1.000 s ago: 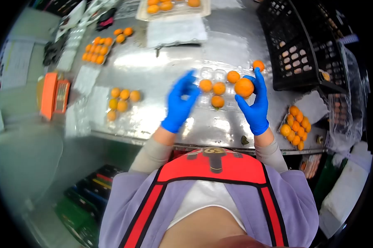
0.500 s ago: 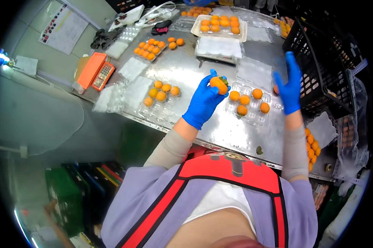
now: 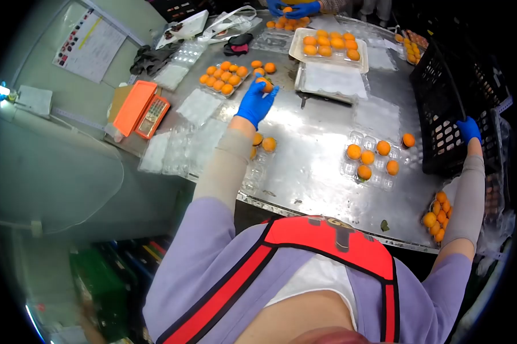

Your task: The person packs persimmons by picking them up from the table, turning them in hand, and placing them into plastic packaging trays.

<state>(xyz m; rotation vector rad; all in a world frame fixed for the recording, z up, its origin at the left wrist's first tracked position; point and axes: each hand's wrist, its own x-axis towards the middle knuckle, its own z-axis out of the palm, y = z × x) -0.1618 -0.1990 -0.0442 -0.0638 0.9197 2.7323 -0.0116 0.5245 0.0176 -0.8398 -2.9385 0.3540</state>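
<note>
My left hand (image 3: 256,107), in a blue glove, holds an orange persimmon (image 3: 265,85) beside a few loose persimmons (image 3: 269,67) and a filled clear tray (image 3: 218,84). On the right, my gloved right hand (image 3: 469,129) grips the edge of a black plastic crate (image 3: 436,137); its fingertips are partly hidden. Between my arms, a clear compartment tray (image 3: 376,176) carries several persimmons, with one more persimmon (image 3: 408,140) lying just beyond its corner. My left forearm partly covers another tray with persimmons (image 3: 268,144).
A scale (image 3: 327,94) bears a packed tray (image 3: 322,53) at the back of the metal table (image 3: 310,155). Across it, a co-worker's blue-gloved hands (image 3: 304,8) handle fruit. An orange device (image 3: 138,106) and white liner sheets (image 3: 199,108) are at left; more persimmons (image 3: 438,217) lie at right.
My left hand has moved forward and left, carrying the persimmon to the loose ones. My right hand has gone from open in the air to the crate's edge. A co-worker's hands have come into view.
</note>
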